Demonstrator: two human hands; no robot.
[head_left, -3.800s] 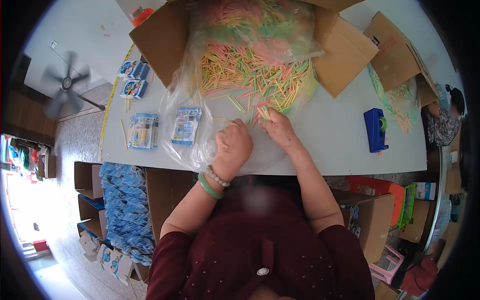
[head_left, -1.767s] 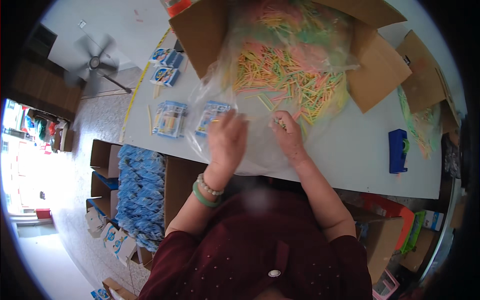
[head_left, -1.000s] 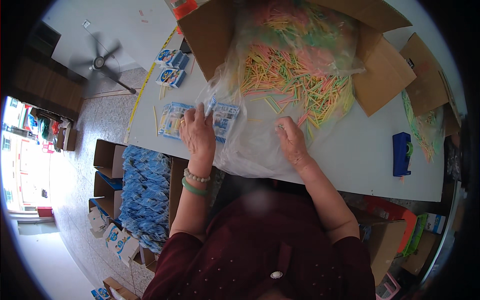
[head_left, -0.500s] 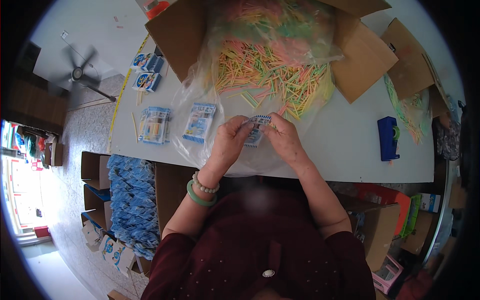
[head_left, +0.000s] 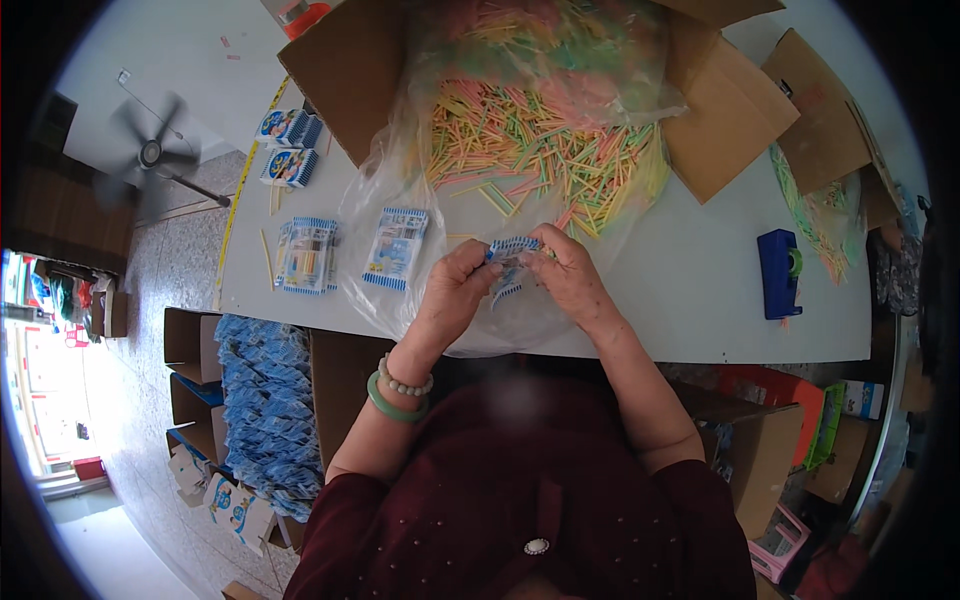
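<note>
Between both hands, over the front of the table, is a small blue-and-white plastic packet [head_left: 508, 287]. My left hand [head_left: 456, 289] pinches its left upper edge, and my right hand [head_left: 569, 277] pinches the right upper edge. The packet's upper part is bunched between the fingers; I cannot tell whether its top is torn. Left of my left hand a similar flat packet [head_left: 396, 250] lies on clear plastic sheeting. Farther left is a small pile of packets [head_left: 307, 256], the top one showing pale sticks through its window. Just beyond my hands lie loose pastel sticks [head_left: 540, 140].
A cardboard box [head_left: 345, 70] lined with clear plastic stands at the far side, sticks spilling out. A blue tape dispenser [head_left: 777, 275] is at the right. Two small printed cartons [head_left: 289, 167] stand far left. Below the table's left edge, a box holds many blue packets [head_left: 265, 410].
The packet's upper part has become more crumpled between my fingers, and its lower end is tilted. Both hands stay in nearly the same place, still pinching it.
</note>
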